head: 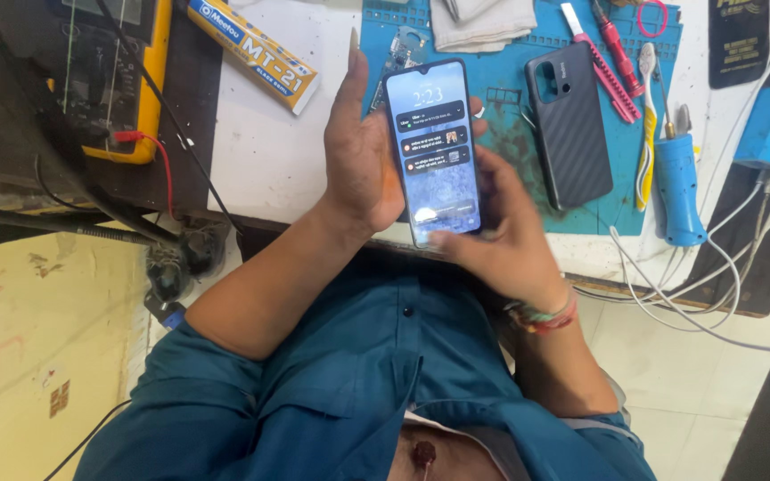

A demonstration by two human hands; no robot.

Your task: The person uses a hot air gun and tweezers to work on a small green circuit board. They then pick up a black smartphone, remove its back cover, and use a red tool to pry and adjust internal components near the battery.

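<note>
A smartphone [432, 142] with its screen lit, showing several notification cards, is held upright over the front edge of the workbench. My left hand [358, 156] grips its left side, palm against the edge and fingers pointing up. My right hand [501, 232] wraps the lower right side, fingers behind the phone and thumb resting on the bottom of the screen. Coloured threads circle my right wrist [541, 313].
A blue work mat [510, 62] carries a black phone back cover [569, 125], a toothbrush [648, 116], red tools [612, 62] and a white cloth [483, 22]. A yellow multimeter [126, 80], a glue box [256, 53], a blue handled tool [677, 187] and white cables [715, 285] surround it.
</note>
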